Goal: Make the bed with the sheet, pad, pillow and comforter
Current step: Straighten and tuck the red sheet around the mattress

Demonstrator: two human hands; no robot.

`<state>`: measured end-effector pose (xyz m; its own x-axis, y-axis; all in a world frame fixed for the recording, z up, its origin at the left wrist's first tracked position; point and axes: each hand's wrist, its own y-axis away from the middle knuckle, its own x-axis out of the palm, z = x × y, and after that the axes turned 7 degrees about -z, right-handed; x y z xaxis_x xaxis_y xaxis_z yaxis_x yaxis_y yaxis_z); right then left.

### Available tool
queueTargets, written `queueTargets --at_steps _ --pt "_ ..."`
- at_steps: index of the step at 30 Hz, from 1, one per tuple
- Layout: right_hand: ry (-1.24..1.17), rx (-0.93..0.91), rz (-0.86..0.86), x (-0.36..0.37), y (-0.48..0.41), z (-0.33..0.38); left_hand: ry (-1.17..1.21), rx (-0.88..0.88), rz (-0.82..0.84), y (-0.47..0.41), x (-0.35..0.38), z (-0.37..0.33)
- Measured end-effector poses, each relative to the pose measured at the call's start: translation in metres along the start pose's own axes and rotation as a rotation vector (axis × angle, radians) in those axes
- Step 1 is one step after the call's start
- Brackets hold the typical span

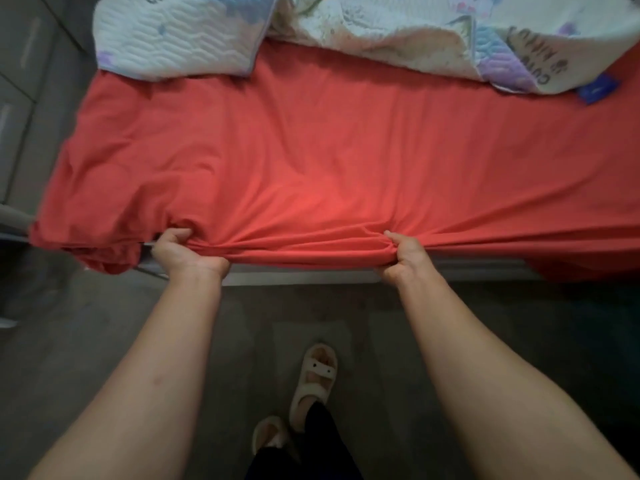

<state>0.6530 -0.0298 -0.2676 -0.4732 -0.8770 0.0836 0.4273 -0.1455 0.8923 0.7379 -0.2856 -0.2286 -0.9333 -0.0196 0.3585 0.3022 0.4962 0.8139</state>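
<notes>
The left hand (183, 252) and right hand (403, 254) are each gripping the near edge of the red sheet (311, 150), fingers curled into bunched fabric above the grey bed rail (304, 277). The sheet is lying across the mattress, with its near-left corner hanging loose over the edge. The quilted pillow (173, 32) and crumpled comforter (415, 39) are resting on the sheet's far side. Risk: a hard pull toward the body is likely to drag the far edge short and shift both items. Uneven tension between the hands is likely to leave diagonal creases.
</notes>
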Motion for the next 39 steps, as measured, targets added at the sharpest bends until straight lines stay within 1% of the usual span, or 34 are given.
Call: queueTargets --at_steps 3,6,10,12,15,18,20,22,24,26,28,32,34,39 --pt "0.030 -0.008 -0.083 -0.014 -0.011 -0.023 -0.080 0.014 -0.079 -0.004 -0.031 0.006" --pt "0.048 0.007 -0.111 -0.026 -0.019 -0.036 -0.214 0.012 -0.144 -0.021 -0.056 0.015" --pt "0.144 0.074 -0.109 -0.056 -0.022 -0.055 -0.356 -0.005 -0.148 -0.040 -0.083 0.022" --pt "0.201 0.081 -0.108 -0.071 -0.020 -0.062 -0.463 0.007 -0.148 -0.046 -0.093 0.024" --pt "0.257 0.062 -0.115 -0.083 -0.012 -0.064 -0.539 0.027 -0.145 -0.050 -0.097 0.023" --pt "0.245 -0.005 -0.164 -0.090 0.001 -0.054 -0.661 0.072 -0.194 -0.052 -0.102 0.023" --pt "0.249 -0.057 -0.191 -0.093 0.010 -0.041 -0.696 0.131 -0.240 -0.049 -0.099 0.031" --pt "0.244 -0.108 -0.226 -0.101 0.015 -0.027 -0.764 0.274 -0.327 -0.021 -0.086 0.039" --pt "0.228 -0.154 -0.272 -0.114 0.015 -0.010 -0.965 0.436 -0.337 0.003 -0.071 0.055" --pt "0.219 -0.175 -0.311 -0.127 0.012 0.003 -1.091 0.549 -0.227 0.020 -0.056 0.074" --pt "0.211 -0.184 -0.342 -0.142 0.004 0.014 -1.188 0.608 -0.078 0.029 -0.039 0.098" --pt "0.202 -0.180 -0.372 -0.172 -0.016 0.037 -1.360 0.682 0.211 0.041 -0.008 0.156" --pt "0.190 -0.170 -0.381 -0.189 -0.027 0.054 -1.430 0.685 0.360 0.047 0.006 0.192" --pt "0.148 -0.168 -0.428 -0.233 -0.057 0.100 -1.601 0.773 0.656 0.066 0.041 0.273"
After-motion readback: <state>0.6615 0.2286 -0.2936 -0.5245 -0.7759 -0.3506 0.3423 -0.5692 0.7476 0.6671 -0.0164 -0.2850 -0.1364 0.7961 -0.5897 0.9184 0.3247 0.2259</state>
